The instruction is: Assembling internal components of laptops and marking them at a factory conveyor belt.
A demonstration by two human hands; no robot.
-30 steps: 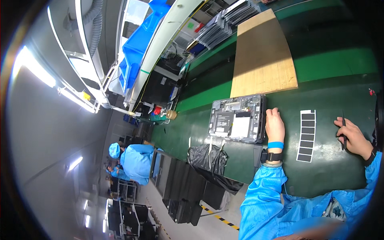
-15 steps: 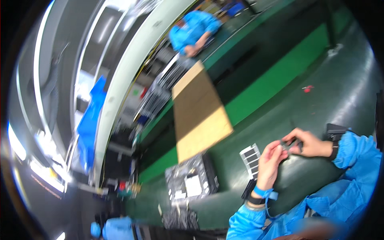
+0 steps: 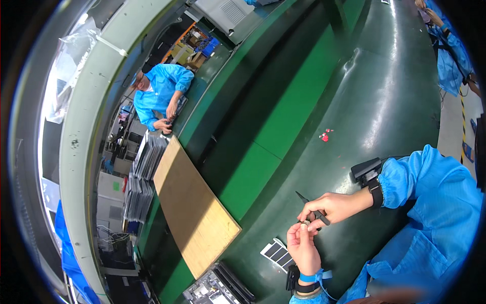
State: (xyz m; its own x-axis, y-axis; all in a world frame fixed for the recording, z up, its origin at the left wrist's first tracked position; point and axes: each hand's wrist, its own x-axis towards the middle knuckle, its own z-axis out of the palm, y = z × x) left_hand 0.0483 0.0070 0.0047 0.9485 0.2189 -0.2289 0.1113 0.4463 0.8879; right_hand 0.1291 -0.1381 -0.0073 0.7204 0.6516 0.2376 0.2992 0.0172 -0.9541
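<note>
Slanted across the fingers of my right hand (image 3: 326, 209) are slim black tweezers (image 3: 318, 214), their pointed end sticking out away from me. My left hand (image 3: 304, 251) is closed, thumb and fingers pinched together against the right fingertips. Something small and pale shows at that pinch, too small to name. Just left of my left hand a white sheet with black rectangles (image 3: 277, 253) lies on the dark green table (image 3: 349, 263). Further left, at the lower edge, sits an opened electronic device with exposed inner parts (image 3: 215, 286), partly out of view.
A wooden board (image 3: 192, 202) bridges toward the far bench, beside stacks of grey panels (image 3: 139, 185). Small red scraps (image 3: 325, 136) lie on the table beyond my hands. A co-worker in blue (image 3: 162, 96) works across; another person's blue sleeve (image 3: 448, 66) shows at far right.
The view has swung, so my hands sit lower and further left in it. The pointed end of the tweezers now shows clearly. Both hands are still together.
</note>
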